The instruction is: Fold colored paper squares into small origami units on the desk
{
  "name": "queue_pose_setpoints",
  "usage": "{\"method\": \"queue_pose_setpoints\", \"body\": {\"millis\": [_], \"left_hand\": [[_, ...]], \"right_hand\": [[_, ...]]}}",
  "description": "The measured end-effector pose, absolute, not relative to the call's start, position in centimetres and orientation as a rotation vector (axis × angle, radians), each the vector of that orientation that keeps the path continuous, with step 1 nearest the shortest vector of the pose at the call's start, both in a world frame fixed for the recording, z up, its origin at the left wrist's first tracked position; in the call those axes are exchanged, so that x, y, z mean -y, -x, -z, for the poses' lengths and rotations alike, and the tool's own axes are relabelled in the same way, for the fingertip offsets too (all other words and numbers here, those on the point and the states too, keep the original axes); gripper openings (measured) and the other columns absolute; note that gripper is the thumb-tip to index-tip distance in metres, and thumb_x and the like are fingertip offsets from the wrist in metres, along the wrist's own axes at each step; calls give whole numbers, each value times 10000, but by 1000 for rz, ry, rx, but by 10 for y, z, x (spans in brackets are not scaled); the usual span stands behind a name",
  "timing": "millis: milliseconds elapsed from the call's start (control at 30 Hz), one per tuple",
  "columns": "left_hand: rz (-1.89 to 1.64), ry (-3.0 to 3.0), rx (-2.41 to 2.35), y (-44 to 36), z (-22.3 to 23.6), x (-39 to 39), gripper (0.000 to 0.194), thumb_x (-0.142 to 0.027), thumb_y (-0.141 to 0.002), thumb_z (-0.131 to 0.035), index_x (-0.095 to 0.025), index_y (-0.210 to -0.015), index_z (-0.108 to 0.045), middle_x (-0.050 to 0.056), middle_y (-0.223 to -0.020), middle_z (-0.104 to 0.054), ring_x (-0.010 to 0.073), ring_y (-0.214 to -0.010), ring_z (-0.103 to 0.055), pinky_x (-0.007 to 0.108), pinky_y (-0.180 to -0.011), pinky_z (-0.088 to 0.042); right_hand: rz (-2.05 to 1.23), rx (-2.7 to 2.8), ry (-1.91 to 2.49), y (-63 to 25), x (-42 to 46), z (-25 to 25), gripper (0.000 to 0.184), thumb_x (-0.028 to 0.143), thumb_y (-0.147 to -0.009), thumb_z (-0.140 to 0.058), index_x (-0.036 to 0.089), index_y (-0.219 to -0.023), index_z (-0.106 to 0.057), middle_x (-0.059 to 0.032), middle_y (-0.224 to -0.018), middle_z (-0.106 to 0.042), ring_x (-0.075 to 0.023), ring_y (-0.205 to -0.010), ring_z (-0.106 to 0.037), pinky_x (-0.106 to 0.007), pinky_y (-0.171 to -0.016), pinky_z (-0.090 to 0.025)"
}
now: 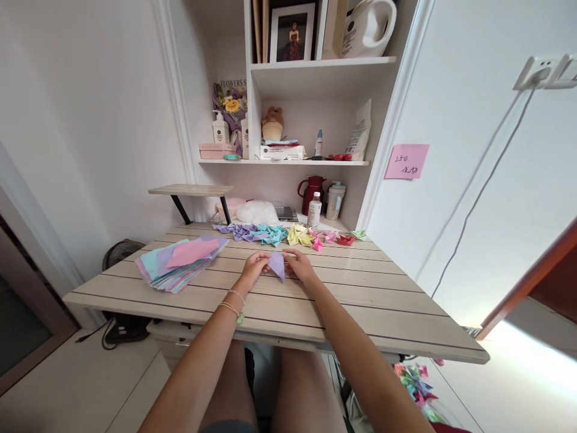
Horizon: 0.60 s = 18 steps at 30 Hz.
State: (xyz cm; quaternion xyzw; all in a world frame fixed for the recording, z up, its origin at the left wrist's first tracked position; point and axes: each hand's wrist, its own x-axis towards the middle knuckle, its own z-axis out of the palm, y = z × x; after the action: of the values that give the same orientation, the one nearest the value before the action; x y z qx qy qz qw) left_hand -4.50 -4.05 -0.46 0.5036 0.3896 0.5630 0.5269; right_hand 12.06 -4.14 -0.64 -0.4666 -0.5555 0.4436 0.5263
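A small purple paper piece [277, 264], folded to a downward point, lies on the wooden table [369, 300]. My left hand [253, 267] pinches its left edge with closed fingers. My right hand [299, 265] grips its right edge the same way. A stack of pastel paper sheets [180, 261] lies to the left of my hands. Behind my hands runs a row of folded paper shapes [274, 234] in purple, blue, yellow, pink and red.
Shelves at the back hold bottles, a red jug [312, 192], a white cup and boxes. A small raised shelf [192, 190] stands at the table's back left. More folded shapes [417, 382] lie on the floor at the right. A pink note [406, 161] sticks to the wall.
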Motion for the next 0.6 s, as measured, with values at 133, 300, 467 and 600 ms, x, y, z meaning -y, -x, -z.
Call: {"method": "queue_pose_setpoints", "body": {"millis": [133, 300, 467, 600], "left_hand": [[-1416, -1166, -931, 44, 3, 42, 255, -201, -539, -729, -129, -748, -603, 30, -706, -630, 120, -611, -597, 209, -548, -476], [-1513, -1107, -923, 46, 2, 42, 322, -235, -551, -737, -143, -806, -563, 24, -803, -592, 115, -653, -609, 243, -607, -508], [-1541, -1086, -894, 46, 2, 41, 312, -233, -572, -725, -140, -820, -560, 22, -804, -583, 108, -647, -604, 252, -619, -516], [-1546, -1078, -879, 46, 3, 40, 320, -221, -560, -735, -131, -818, -568, 27, -792, -593, 108, -644, -601, 250, -627, -517]], "right_hand": [[-1085, 1336, 1090, -121, 41, 7, 415, 418, -817, -454, 238, -1189, -479, -32, -734, -670, -118, -506, -617, -190, -420, -423], [-1009, 1644, 865, -121, 41, 6, 462, 247, -755, -506, 253, -1217, -501, -29, -896, -684, -117, -636, -623, -220, -558, -466], [-799, 1830, 861, -121, 43, 7, 358, 261, -702, -574, 201, -1048, -648, -35, -897, -691, -124, -624, -580, -266, -633, -468], [-846, 1817, 872, -120, 45, 6, 382, 320, -689, -611, 181, -1042, -654, -23, -743, -690, -123, -525, -567, -265, -574, -474]]}}
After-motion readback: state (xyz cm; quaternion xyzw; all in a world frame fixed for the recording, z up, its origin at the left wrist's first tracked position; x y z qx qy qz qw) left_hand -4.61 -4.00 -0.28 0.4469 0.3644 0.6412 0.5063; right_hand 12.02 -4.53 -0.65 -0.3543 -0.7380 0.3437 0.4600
